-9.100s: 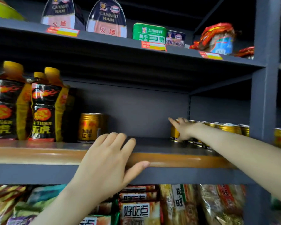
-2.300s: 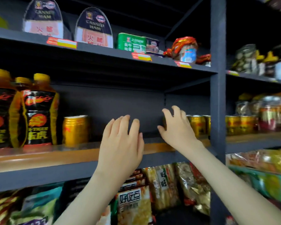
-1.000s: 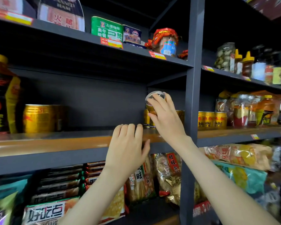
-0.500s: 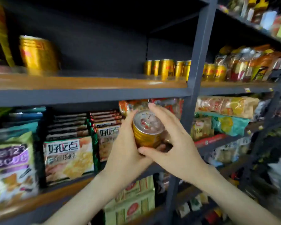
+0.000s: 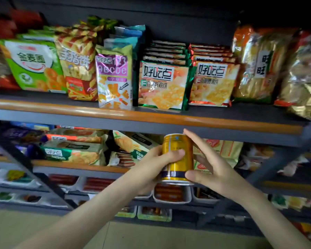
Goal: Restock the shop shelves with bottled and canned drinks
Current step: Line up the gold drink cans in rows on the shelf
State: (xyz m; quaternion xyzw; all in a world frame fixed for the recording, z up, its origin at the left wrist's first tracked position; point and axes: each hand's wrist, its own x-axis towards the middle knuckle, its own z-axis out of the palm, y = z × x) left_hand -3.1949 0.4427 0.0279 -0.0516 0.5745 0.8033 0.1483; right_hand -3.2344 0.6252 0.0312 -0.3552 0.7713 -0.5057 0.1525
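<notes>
Left fingers: thumb across the front of the can, the others wrapped behind it; my left hand is closed firmly round it.
Right fingers: long fingers run up the can's far side to the top rim and the thumb presses the bottom band; my right hand pinches it, otherwise half spread.
Can: gold, upright, side towards me, in the air between both hands; it touches no shelf.
Can, place: just below the front edge of the snack shelf, in front of the lower shelf.
Change: a second ago my right hand alone lifted it from the row at the right end of the drinks shelf. Half a second ago its lid faced me. Now both hands have it lower and turned upright, and the drinks shelf is out of view above.
Meaning: as I judge it, one can is off the shelf, not on. Nothing is restocked until it stands up there again.
Edge, above: the orange lip sits close over the can's rim. A straight lift would likely strike it, so I would draw back first.
Edge, right: a slanting post beyond my right wrist.
Behind: bags crowd the snack shelf's lip, and more packets lie behind the can.
Room: open air towards me and down to the floor.
</notes>
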